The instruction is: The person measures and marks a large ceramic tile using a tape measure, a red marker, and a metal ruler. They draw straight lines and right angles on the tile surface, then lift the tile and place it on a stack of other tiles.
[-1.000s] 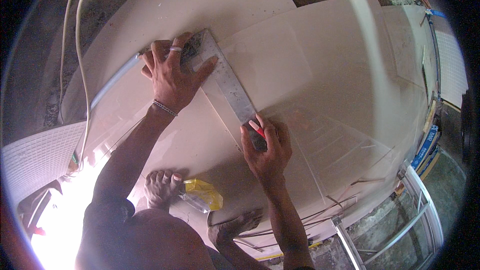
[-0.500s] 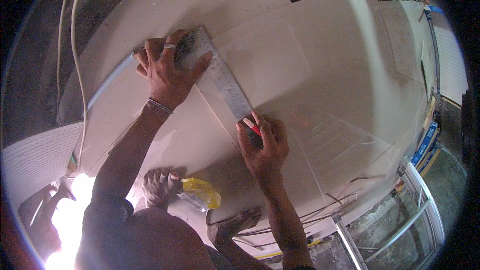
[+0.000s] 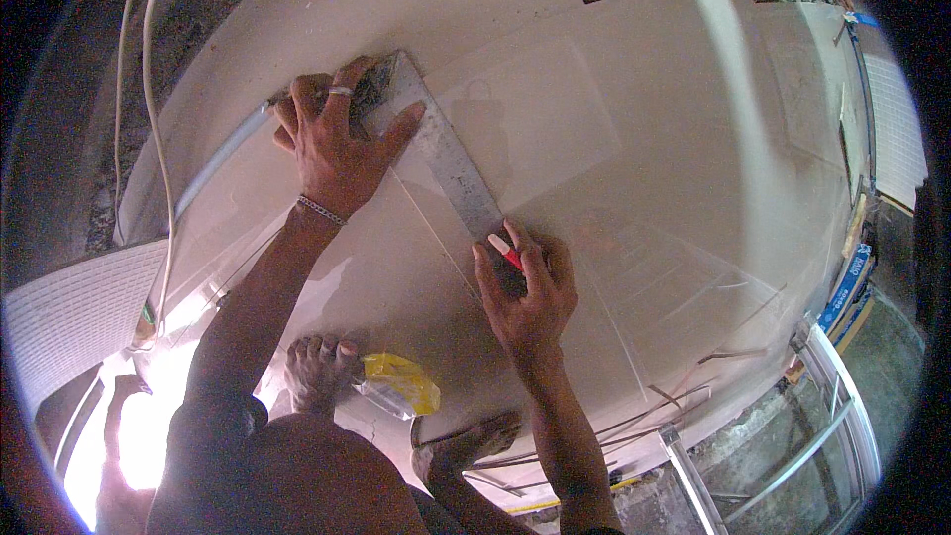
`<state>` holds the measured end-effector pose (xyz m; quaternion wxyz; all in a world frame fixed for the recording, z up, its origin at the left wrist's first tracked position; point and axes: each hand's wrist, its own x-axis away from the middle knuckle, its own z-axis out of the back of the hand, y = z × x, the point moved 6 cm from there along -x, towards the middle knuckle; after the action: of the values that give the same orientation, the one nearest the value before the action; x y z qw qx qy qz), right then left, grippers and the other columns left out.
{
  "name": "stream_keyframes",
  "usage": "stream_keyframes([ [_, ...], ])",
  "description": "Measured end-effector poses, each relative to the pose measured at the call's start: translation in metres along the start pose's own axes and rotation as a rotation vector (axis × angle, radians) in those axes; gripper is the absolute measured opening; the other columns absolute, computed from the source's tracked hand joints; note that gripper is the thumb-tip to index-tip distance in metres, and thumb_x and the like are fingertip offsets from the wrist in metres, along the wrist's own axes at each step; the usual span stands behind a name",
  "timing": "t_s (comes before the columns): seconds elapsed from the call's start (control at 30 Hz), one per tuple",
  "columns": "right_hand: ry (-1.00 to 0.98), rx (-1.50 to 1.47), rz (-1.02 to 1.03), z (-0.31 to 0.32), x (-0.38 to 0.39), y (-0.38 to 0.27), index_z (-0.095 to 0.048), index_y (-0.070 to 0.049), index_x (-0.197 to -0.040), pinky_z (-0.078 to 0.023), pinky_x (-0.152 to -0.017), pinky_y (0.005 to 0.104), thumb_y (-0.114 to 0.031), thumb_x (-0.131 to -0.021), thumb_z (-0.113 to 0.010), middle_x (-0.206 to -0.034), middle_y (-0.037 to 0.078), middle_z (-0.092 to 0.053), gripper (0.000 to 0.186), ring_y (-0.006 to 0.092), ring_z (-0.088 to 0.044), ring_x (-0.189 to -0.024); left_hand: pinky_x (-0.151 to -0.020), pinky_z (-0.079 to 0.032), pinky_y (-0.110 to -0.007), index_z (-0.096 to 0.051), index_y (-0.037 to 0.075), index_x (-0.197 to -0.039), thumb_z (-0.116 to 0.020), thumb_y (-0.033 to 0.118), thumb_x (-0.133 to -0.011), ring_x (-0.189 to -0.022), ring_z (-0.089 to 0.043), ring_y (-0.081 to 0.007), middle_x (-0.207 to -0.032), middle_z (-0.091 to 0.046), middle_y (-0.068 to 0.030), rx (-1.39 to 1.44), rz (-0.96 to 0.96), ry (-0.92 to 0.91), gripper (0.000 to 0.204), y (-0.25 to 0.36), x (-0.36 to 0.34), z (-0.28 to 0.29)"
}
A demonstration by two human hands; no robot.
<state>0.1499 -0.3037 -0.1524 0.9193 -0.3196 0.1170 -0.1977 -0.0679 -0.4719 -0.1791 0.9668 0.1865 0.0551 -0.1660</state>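
A: Quick, left hand?
B: Left hand (image 3: 342, 159), silver ring and chain bracelet on it: fingers bent and spread, thumb apart, laid over the upper end of a wide, flat, silver-grey metal strip (image 3: 451, 163).
A: Thumb touching?
B: Yes, on the strip's face. Can't tell how hard it presses.
A: Right hand?
B: Right hand (image 3: 530, 292) is at the strip's lower end, thumb and fingers pinching a slim red-and-white pen-like stick (image 3: 511, 256). Can't tell if the tip meets the surface.
A: Where's the strip?
B: Flat on large, glossy beige sheets (image 3: 654, 129), slanting from upper left down to lower right, between the two hands.
A: Near the feet?
B: Bare left foot (image 3: 315, 374) on a sheet, crumpled yellow-and-clear plastic packet (image 3: 401, 383) just beside it. Bare right foot (image 3: 466, 441) farther right, below the packet.
A: Edges?
B: Long pale cable (image 3: 151, 89) and white grid-textured panel (image 3: 84, 312) on the left. Lower right, silvery metal frame (image 3: 792, 456); long blue box (image 3: 845, 287) just above it. Lower left is glare, details lost.
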Motion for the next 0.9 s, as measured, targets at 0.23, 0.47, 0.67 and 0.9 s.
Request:
stream_keyframes([
  [0.23, 0.002, -0.029, -0.016, 0.0, 0.0, 0.0, -0.074, -0.006, -0.127, -0.059, -0.078, 0.0387, -0.018, -0.088, -0.089, -0.106, 0.012, -0.071, 0.043, 0.0281, -0.071, -0.093, -0.109, -0.034, -0.065, -0.066, 0.028, -0.14, -0.091, 0.058, -0.077, -0.129, -0.044, -0.0414, -0.132, -0.05, -0.0173, 0.011, 0.025, -0.022, 0.074, 0.0, 0.0, 0.001],
  [0.47, 0.002, -0.021, -0.022, -0.001, -0.001, 0.001, -0.074, -0.006, -0.126, -0.059, -0.08, 0.0399, -0.017, -0.087, -0.09, -0.107, 0.012, -0.072, 0.043, 0.0289, -0.071, -0.095, -0.111, -0.032, -0.065, -0.065, 0.029, -0.141, -0.089, 0.062, -0.077, -0.13, -0.043, -0.042, -0.133, -0.05, -0.0173, 0.001, 0.044, -0.066, 0.076, 0.001, -0.001, 0.001],
  [0.67, 0.004, -0.027, -0.019, -0.001, -0.001, 0.001, -0.073, -0.005, -0.124, -0.06, -0.082, 0.0404, -0.016, -0.086, -0.09, -0.108, 0.012, -0.072, 0.043, 0.0288, -0.071, -0.096, -0.116, -0.027, -0.066, -0.062, 0.028, -0.145, -0.091, 0.069, -0.07, -0.134, -0.041, -0.044, -0.135, -0.049, -0.0182, -0.03, 0.018, -0.093, 0.09, 0.007, 0.0, 0.004],
  [0.9, -0.03, -0.016, -0.093, 0.01, -0.014, -0.005, -0.074, -0.004, -0.117, -0.057, -0.075, 0.0358, -0.021, -0.091, -0.086, -0.104, 0.012, -0.073, 0.034, 0.0246, -0.07, -0.09, -0.12, -0.018, -0.072, -0.055, 0.026, -0.151, -0.09, 0.076, -0.066, -0.14, -0.035, -0.0478, -0.143, -0.043, -0.0194, -0.044, 0.001, -0.102, 0.104, 0.009, 0.003, 0.003],
])
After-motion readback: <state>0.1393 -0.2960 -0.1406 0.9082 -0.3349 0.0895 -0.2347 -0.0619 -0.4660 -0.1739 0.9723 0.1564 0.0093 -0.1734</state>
